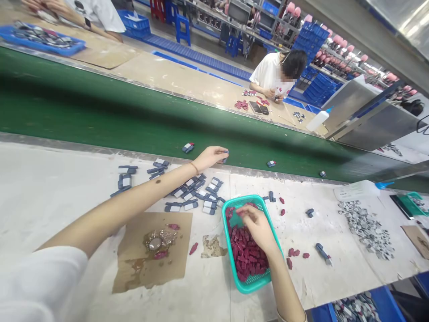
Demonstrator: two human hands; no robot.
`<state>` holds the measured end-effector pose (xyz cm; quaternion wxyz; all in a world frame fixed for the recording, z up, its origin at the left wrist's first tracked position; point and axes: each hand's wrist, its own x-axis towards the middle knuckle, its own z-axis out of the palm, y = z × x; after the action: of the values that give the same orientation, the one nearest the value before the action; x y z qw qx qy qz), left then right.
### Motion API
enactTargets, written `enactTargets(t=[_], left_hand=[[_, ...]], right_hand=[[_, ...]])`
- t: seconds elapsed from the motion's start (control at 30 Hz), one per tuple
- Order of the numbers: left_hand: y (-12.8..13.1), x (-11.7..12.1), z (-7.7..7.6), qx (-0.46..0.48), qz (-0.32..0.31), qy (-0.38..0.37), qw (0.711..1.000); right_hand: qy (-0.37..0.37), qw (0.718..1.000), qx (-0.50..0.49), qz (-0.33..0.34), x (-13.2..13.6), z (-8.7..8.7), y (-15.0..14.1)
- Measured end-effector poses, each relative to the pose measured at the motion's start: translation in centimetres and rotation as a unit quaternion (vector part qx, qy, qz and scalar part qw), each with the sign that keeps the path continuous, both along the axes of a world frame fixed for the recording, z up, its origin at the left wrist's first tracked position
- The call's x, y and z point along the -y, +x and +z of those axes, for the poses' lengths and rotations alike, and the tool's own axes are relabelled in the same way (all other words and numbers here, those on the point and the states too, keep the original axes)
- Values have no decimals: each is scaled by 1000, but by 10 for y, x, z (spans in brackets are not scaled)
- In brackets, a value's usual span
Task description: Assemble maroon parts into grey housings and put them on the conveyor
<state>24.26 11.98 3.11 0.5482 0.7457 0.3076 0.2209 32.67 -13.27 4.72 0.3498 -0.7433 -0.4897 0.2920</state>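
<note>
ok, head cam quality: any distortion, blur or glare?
Head view: wide-angle bend, green conveyor belt edges curve; left hand and right hand over the teal basket sharp; far co-worker has a blurred face; white table bright, soft shadows.

Can't really make out the small grey piece (224,157) pinched in the left hand's fingers (221,154). The right hand (256,226) covers some dark red plastic pieces (246,255). The blue bin of grey parts (360,308) is cropped at the bottom.

A: Site type?
B: Factory assembly line. Long green conveyor belt (134,120) between white work desks (50,188), small grey-and-white parts (191,197) piled up, stacked blue plastic crates (310,38), seated co-worker in white shirt (268,71) opposite.
</note>
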Motion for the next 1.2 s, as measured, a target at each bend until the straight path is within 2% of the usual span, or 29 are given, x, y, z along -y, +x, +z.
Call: enactTargets(t=[0.1, 0.23, 0.33, 0.4, 0.5, 0.67, 0.77, 0.83, 0.93, 1.0, 1.13, 1.2], left_hand=[[-51, 20, 6, 39, -1, -107, 993], [-125, 50, 10, 55, 16, -234, 970], [-170, 68, 12, 57, 78, -334, 938], [-193, 77, 11, 57, 122, -343, 930], [-218, 88, 7, 63, 151, -357, 920], [-239, 104, -8, 107, 187, -410, 886], [-243, 111, -13, 138, 182, -407, 885], [-244, 112, -15, 140, 179, -391, 892], [-245, 112, -18, 127, 176, -377, 900], [-247, 112, -21, 131, 178, -393, 893], [-248, 113, -29, 168, 176, -437, 866], [-248, 113, -31, 179, 169, -433, 867]], right_hand=[[36, 983, -176, -47, 0, 11, -13], [19, 954, -292, -69, -6, 19, -49], [23, 940, -326, -98, -15, 16, -84], [24, 939, -328, -104, -21, 10, -107], [22, 957, -281, -64, -31, -3, -135], [31, 992, -101, 74, -44, -26, -156], [38, 984, 16, 176, -49, -35, -158], [57, 970, 89, 218, -52, -39, -159], [62, 950, 176, 249, -56, -41, -162], [59, 940, 207, 264, -57, -42, -163], [62, 933, 216, 280, -59, -41, -165], [62, 936, 215, 272, -60, -41, -166]])
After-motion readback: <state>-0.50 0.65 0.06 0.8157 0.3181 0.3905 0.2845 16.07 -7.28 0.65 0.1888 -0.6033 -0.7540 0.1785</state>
